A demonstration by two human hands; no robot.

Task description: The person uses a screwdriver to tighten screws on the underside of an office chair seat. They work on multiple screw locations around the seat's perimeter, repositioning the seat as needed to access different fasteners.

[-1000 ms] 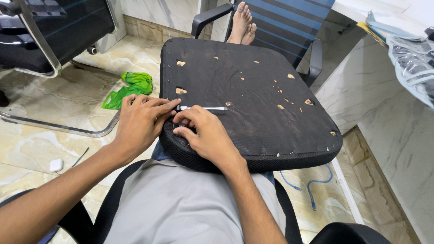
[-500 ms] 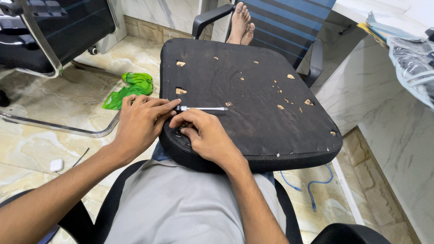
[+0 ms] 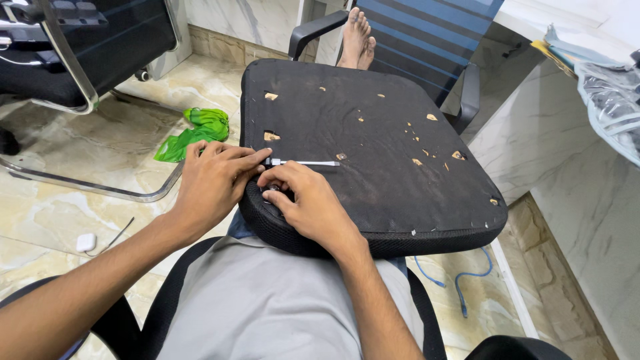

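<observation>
Seat pad [image 3: 373, 153] on lap, screwdriver [image 3: 310, 163] on pad, hands at near-left edge, bag [image 3: 197, 133] on floor left

Both the left hand [image 3: 217, 177] and right hand [image 3: 310, 200] pinch a thin metal tool [image 3: 307, 163] lying on the upturned black seat cushion [image 3: 373, 133].

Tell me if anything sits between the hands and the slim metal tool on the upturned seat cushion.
Nothing visible does. The left hand already pinches the near end of the metal tool, and the right hand rests just beside it on the seat cushion edge.
</observation>
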